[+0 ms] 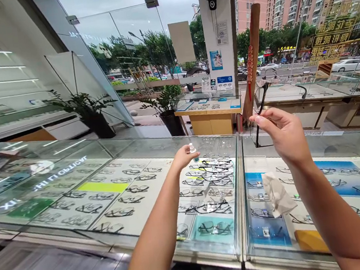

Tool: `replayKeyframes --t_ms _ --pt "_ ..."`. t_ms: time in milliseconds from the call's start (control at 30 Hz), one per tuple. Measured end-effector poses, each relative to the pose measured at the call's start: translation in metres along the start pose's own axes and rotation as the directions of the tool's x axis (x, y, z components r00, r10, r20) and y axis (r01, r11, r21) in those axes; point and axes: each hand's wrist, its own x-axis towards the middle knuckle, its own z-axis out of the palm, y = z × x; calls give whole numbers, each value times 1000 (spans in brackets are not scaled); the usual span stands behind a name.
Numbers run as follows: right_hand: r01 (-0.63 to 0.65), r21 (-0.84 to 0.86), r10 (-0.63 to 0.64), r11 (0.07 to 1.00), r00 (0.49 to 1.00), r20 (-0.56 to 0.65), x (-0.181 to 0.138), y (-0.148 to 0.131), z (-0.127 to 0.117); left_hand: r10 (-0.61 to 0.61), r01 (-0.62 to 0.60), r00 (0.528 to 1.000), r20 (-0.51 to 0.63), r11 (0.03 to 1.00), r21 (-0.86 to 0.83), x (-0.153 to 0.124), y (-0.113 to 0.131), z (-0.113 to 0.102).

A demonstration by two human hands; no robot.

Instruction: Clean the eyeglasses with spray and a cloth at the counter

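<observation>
My left hand [181,158] is stretched over the glass display case, its fingers closed round a small spray bottle [192,147] with a white top and a teal lower part. The bottle is upright, just above or on the glass; I cannot tell which. Higher up on the right, my right hand [285,133] pinches a pair of eyeglasses [263,95] with thin dark frames between thumb and fingers. The glasses are held in the air and tilted. Below that hand a crumpled tissue [277,195] lies on the right-hand case.
Rows of eyeglasses [119,212] lie under the glass of the left case [141,141]. More sit in the right case, near a yellow-orange object [310,242]. Potted plants [94,124], a wooden display table [209,122] and a wooden post [254,54] stand beyond.
</observation>
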Motion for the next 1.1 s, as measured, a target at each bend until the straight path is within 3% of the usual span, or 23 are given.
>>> replayKeyframes --t_ms 100,233,433,533,633,700,833,1000,1100 --pt "-5 2 4 1000 997 73 -4 -6 -2 -2 1 1000 31 1000 6 4 -4 9" --pt "15 -9 -14 1000 988 151 -8 -10 -4 28 -29 999 -43 999 -40 5 -1 11" --pt "-63 -113 75 992 992 106 -18 24 -12 163 -189 979 -119 951 -244 -14 37 14" --pt "-110 -116 121 987 989 85 -32 52 -20 288 -250 958 -13 808 -534 -43 71 30" --pt "-152 -83 156 985 987 36 -44 77 -25 442 -133 882 160 560 -817 -79 102 54" --pt "-183 -71 184 980 983 0 -51 88 -27 491 -71 844 215 500 -863 -99 114 67" --pt "-234 -37 235 972 971 37 -61 97 -23 496 -12 830 256 473 -881 -118 113 79" --pt "-259 22 250 966 949 190 -75 90 -11 555 45 737 385 529 -848 -120 104 72" --pt "-267 51 246 962 935 255 -80 84 -5 551 59 725 413 548 -834 -121 104 70"
